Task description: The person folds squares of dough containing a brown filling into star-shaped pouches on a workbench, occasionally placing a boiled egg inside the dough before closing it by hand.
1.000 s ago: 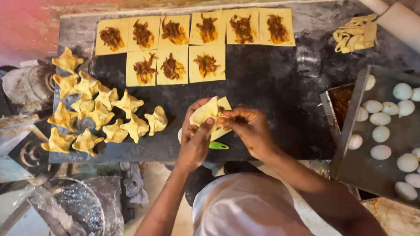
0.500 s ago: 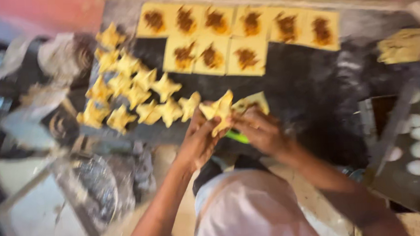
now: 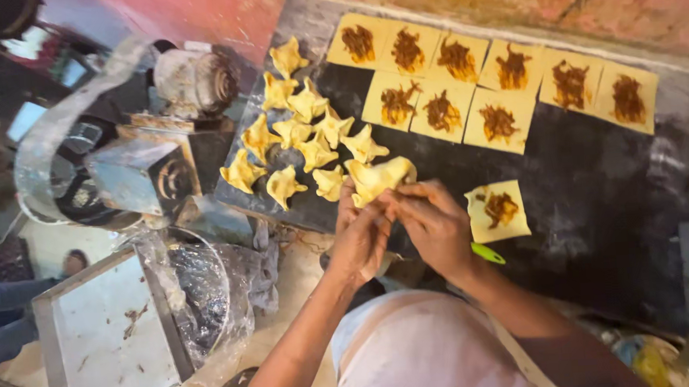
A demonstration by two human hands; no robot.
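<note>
Yellow dough parcel (image 3: 377, 179) pinched between both hands (image 3: 398, 230)

Head camera: single view, looking steeply down and tilting, sitting close above the dark worktop (image 3: 600, 202), hands lying at frame centre.

Counted ten folded, star-shaped yellow dough parcels (image 3: 305, 104) lying on the dark stone slab (image 3: 600, 194) toward 10 o'clock. One more folded parcel (image 3: 377, 179) sat in two hands. Nine flat yellow dough squares topped with brown filling (image 3: 498, 123) at 12 o'clock; one apart (image 3: 497, 210) at centre.
</note>
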